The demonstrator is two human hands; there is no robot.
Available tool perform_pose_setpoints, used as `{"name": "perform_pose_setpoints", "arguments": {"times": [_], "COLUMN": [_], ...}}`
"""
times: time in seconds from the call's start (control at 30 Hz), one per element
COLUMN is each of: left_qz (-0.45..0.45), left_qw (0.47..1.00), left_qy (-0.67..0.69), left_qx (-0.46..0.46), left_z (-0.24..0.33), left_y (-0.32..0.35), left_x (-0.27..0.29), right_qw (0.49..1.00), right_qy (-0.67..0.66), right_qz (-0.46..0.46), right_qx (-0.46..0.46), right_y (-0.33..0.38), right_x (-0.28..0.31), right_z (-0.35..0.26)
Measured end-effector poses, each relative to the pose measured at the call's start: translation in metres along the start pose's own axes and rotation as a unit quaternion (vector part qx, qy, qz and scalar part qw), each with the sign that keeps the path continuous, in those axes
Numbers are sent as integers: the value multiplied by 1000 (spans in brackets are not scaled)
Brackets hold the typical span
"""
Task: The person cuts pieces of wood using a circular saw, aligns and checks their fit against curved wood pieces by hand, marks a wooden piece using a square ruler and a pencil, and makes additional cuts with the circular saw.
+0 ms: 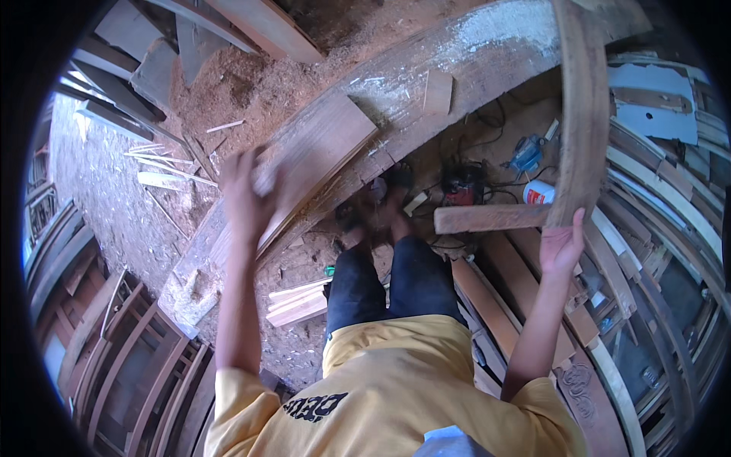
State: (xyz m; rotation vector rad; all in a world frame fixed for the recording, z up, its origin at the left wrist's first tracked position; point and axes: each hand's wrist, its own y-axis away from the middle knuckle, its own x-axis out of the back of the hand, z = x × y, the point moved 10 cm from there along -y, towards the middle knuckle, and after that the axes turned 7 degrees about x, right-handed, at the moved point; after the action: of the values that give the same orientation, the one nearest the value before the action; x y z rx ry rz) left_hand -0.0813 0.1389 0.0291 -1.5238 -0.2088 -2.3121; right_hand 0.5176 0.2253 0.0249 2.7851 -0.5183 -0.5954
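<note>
My left hand (250, 194) is smeared by motion over the left end of a flat wooden board (324, 148), which lies on a thick wooden bench plank (396, 99). Whether its fingers hold anything does not show. On the right, my right hand (562, 245) closes around the near end of a long wooden plank (582, 114) that extends away from me. A shorter wooden piece (487, 219) runs leftward from near that end; whether the two are joined I cannot tell. A small wood block (438, 92) rests on the bench plank.
Under the bench are a blue power tool (525, 154), a white container with a red label (538, 192) and dark cables. Stacked timber (670, 266) fills the right side. Wooden frames (137, 358) stand at the lower left. Sawdust (221, 99) and thin offcuts (164, 160) litter the floor.
</note>
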Motion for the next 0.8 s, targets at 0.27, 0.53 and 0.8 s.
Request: {"name": "perform_pose_setpoints", "arguments": {"times": [0.27, 0.53, 0.8], "left_qz": [-111, 78, -120], "left_qw": [986, 984, 992], "left_qy": [-63, -141, -30], "left_qx": [-110, 78, -36], "left_z": [242, -37, -20], "left_y": [-108, -115, 63], "left_x": [-169, -18, -33], "right_qw": [997, 998, 997], "right_qy": [-24, 26, 61], "right_qz": [27, 26, -20], "right_qx": [-66, -56, -41], "right_y": [114, 154, 170], "right_x": [6, 0, -57], "right_z": [80, 104, 139]}}
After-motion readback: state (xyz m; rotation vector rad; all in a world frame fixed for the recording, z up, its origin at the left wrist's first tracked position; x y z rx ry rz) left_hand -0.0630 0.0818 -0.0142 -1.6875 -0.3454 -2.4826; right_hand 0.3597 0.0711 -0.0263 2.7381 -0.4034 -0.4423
